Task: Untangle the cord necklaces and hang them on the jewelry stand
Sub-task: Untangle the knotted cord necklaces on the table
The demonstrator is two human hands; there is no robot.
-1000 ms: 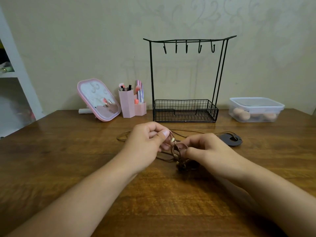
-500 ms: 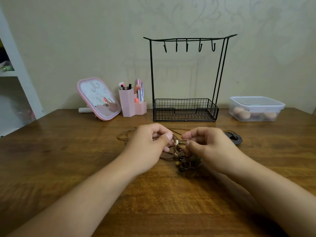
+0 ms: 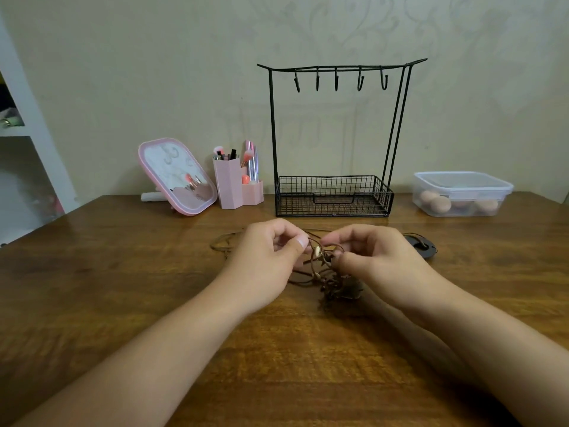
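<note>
A: Necklaces (image 3: 326,272) lie in a brown tangle at the middle of the tabletop (image 3: 92,272), cords knotted together with small pale beads and a dark clump at the near end.

B: And the hands?

A: Both are on the tangle. The left hand (image 3: 264,260) pinches a cord between thumb and curled fingers at the tangle's 10 o'clock. The right hand (image 3: 378,257) pinches another strand at its 2 o'clock, fingers curled. The upper loops are lifted a little; the clump rests on the wood.

B: Where do the loose cords run?

A: One loop trails out on the wood toward 9 o'clock, past the left hand. More cord runs behind the right hand toward a black disc (image 3: 421,246) at 3 o'clock.

B: The stand?

A: At 12 o'clock from the tangle, well apart, against the wall. The stand (image 3: 272,134) is black wire, with five bare hooks (image 3: 336,83) under its top bar and a mesh basket at its base.

B: Anything else?

A: At 11 o'clock, a pink mirror (image 3: 177,177) leaning back and a pink brush holder (image 3: 229,186) just beside it. At 2 o'clock, a clear lidded box (image 3: 462,192) holding peach sponges.
</note>
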